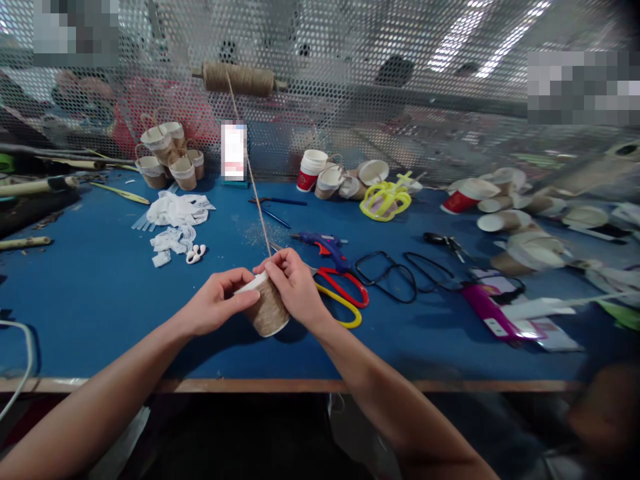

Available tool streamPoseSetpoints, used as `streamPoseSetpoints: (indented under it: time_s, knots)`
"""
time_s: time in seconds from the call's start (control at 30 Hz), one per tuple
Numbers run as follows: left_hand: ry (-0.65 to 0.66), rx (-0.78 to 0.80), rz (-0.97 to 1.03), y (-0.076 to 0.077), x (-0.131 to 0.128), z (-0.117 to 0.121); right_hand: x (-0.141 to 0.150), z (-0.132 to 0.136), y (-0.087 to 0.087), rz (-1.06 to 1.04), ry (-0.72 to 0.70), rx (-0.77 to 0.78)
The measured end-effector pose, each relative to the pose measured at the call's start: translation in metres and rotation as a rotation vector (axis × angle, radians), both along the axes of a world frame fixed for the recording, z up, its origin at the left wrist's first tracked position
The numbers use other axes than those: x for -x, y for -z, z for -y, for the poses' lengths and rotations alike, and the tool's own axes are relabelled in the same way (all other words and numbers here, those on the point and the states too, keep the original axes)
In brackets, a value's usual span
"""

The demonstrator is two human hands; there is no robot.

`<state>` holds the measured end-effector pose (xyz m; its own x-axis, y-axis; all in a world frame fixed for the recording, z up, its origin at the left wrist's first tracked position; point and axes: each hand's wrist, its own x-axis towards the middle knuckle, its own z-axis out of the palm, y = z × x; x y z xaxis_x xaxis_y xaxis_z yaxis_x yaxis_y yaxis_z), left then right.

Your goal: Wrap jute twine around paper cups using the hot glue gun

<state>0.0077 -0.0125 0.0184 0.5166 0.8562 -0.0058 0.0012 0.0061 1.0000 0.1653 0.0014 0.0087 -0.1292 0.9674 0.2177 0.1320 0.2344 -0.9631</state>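
A paper cup [270, 310] wrapped in brown twine is held tilted between my two hands, just above the blue table. My left hand [217, 300] grips its white rim, with the thumb along the outside. At the upper right of the cup, my right hand [295, 283] pinches the twine [257, 200] against the rim. From there the strand runs taut up to a spool of twine [237, 78] mounted on a rod. Scissors [345, 297] with red and yellow handles lie right of my right hand. Behind them rests a blue glue gun [325, 247].
Twine-wrapped cups [163, 150] with handles are stacked at the back left, near white cloth pieces [180, 210]. White-and-red paper cups [311, 170] and a yellow woven piece [385, 200] stand at the back. A black cable [385, 273] and a purple box [493, 313] lie to the right.
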Motion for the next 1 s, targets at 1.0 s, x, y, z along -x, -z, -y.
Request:
streamPoseSetpoints:
  time_s: [1.0]
  knots:
    - [0.145,-0.019,-0.034,0.003,0.005,-0.006,0.001,-0.108,-0.076,0.147,-0.034,-0.027]
